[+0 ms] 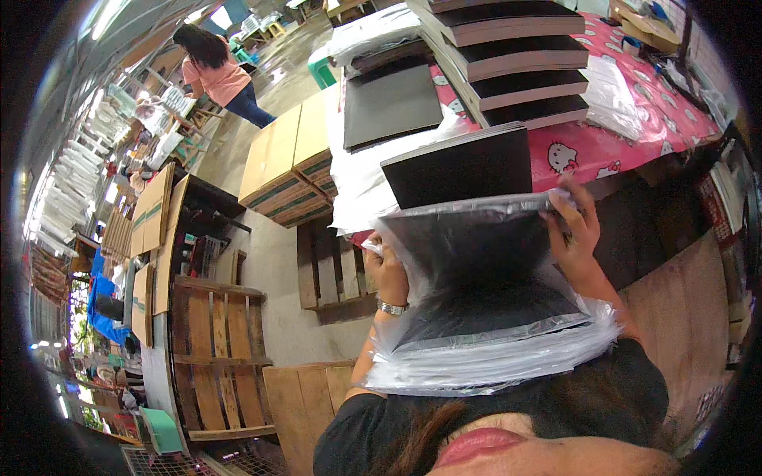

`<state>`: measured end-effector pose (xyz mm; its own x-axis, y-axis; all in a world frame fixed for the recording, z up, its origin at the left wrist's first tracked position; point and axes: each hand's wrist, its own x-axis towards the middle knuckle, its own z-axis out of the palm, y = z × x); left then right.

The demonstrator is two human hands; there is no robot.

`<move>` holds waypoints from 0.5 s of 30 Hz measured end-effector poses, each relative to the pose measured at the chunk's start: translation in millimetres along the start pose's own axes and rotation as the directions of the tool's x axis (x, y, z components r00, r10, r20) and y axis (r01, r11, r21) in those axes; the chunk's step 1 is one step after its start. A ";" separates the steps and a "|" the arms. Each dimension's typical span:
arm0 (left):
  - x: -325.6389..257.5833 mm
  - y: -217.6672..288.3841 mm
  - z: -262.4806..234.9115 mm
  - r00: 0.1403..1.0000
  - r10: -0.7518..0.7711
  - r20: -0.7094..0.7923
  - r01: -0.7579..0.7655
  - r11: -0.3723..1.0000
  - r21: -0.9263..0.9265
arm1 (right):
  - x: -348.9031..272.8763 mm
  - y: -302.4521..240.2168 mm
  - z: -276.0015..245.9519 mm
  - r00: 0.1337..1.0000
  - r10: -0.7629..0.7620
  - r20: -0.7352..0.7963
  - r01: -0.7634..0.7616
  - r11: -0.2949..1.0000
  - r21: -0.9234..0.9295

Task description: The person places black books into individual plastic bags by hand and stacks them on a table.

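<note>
- Plastic bag [480, 238], clear and shiny: in the head view it is in the middle, up in front of the person's chest, with a hand at each side.
- Left hand [389, 270]: it pinches the bag's left top corner, fingers bent in tight.
- Right hand [577, 230]: it pinches the right top corner between thumb and fingers, so the top edge is pulled wide.
- Black book [460, 168]: it is just past the bag's top edge. I cannot tell if its bottom is inside the bag.
- Pile of bags [484, 361]: it is below, close to the chest.
- Stack of books [520, 59]: it stands beyond the black book, on the pink table cover [567, 155].
- To do this well, I think both hands should pull the same amount, so the edge stays straight.
- A soft pinch seems best, as thin plastic could rip or stretch.
- Keeping the bag away from the book's sharp corners would likely stop snags.
</note>
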<state>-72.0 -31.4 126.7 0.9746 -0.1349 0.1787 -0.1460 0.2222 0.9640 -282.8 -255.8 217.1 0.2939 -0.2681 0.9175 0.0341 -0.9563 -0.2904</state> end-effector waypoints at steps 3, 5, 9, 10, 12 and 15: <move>0.7 36.7 -0.8 0.974 0.085 0.211 -0.094 0.995 0.029 | 10.4 -5.0 0.1 0.992 -0.102 0.071 0.118 0.950 -0.288; -1.7 36.7 -7.0 0.974 0.055 0.218 -0.057 0.998 0.002 | 7.0 -8.7 -7.3 0.969 -0.032 0.245 0.044 0.998 -0.046; 14.2 33.4 -44.9 0.988 0.024 0.149 -0.021 1.000 -0.020 | 14.5 2.7 -37.1 0.560 -0.258 0.787 -0.597 0.533 0.599; 17.3 45.5 -51.4 0.986 0.021 0.165 -0.025 0.999 0.025 | 21.1 5.7 -37.9 0.414 -0.414 0.810 -0.736 0.371 0.566; 16.3 64.8 -51.2 0.989 0.025 0.143 -0.030 0.999 0.028 | 14.9 11.9 -22.6 0.403 -0.653 0.641 -0.829 0.036 0.558; 21.5 81.8 -43.7 0.921 0.052 0.387 -0.059 0.998 0.007 | -55.6 33.4 12.7 0.206 -0.671 0.713 -0.927 0.100 0.361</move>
<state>-55.6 26.1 200.7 0.8239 -0.4866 0.2906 -0.2044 0.2231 0.9531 -285.9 -271.3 152.9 0.7184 0.6693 0.1897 0.0760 0.1955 -0.9778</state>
